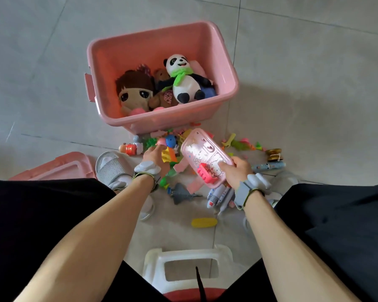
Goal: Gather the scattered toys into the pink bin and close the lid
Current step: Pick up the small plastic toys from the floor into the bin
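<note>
The open pink bin [205, 40] stands on the floor ahead of me, holding a panda plush [184, 78], a brown-haired doll [134, 89] and other soft toys. Its pink lid [61, 166] lies on the floor at my left. My right hand [238, 171] grips a pink cartoon-printed case [205, 155] above the toy pile. My left hand [154, 155] reaches down into the pile, fingers curled around small toys near a yellow piece [168, 154]; what it holds is partly hidden. Small plastic toys [138, 147] lie scattered in front of the bin.
A grey toy jet [181, 194], rocket toys [218, 196], a yellow corn piece [203, 222], a wooden yo-yo [273, 154] and a blue patterned tube [268, 166] lie on the tiled floor. My slippered foot [111, 168] sits left. A white stool [188, 264] is under me.
</note>
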Demonstrator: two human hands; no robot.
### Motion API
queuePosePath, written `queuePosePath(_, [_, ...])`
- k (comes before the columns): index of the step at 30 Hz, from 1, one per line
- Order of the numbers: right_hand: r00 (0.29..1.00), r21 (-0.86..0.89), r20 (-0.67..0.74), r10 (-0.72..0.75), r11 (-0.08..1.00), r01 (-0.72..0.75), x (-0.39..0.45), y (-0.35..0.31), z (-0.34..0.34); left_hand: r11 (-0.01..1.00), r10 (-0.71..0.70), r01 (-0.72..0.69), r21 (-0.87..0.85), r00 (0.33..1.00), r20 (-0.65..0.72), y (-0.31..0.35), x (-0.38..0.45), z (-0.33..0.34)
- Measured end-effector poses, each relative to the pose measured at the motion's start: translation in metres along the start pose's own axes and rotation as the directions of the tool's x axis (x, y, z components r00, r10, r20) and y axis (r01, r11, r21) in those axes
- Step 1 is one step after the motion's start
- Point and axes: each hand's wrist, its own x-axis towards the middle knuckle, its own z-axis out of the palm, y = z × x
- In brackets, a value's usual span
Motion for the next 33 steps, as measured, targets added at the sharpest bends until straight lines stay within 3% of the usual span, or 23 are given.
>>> queuePosePath(4, [1.0,0.14,0.003,0.018,0.99,-0.018,0.008,0.002,0.001,0.977,0.002,-0.025,0.211,0.994,0.109,-0.002,0.02,0.005])
queuePosePath(7, [0.998,0.216,0.008,0.057,0.975,-0.058,0.011,0.001,-0.002,0.965,-0.001,-0.039,0.259,0.988,0.153,-0.002,0.027,0.009])
queuePosePath(18, [0.993,0.238,0.03,0.114,0.964,-0.118,0.016,0.001,-0.004,0.982,0.105,-0.117,0.149,0.991,0.088,-0.003,-0.005,-0.005])
queuePosePath(25, [0.999,0.246,-0.018,0.032,0.969,-0.027,-0.009,-0.025,-0.019,0.932,0.145,-0.169,0.322,0.985,0.098,0.019,-0.04,-0.05])
queuePosePath(28, [0.999,0.266,-0.035,-0.021,0.963,0.03,-0.029,-0.043,-0.031,0.928,0.245,-0.254,0.273,0.967,0.068,0.024,-0.057,-0.074])
queuePosePath(33, [0.993,0.262,-0.037,-0.115,0.957,0.121,-0.043,-0.064,-0.042,0.85,0.399,-0.391,0.352,0.915,0.053,0.031,-0.071,-0.122])
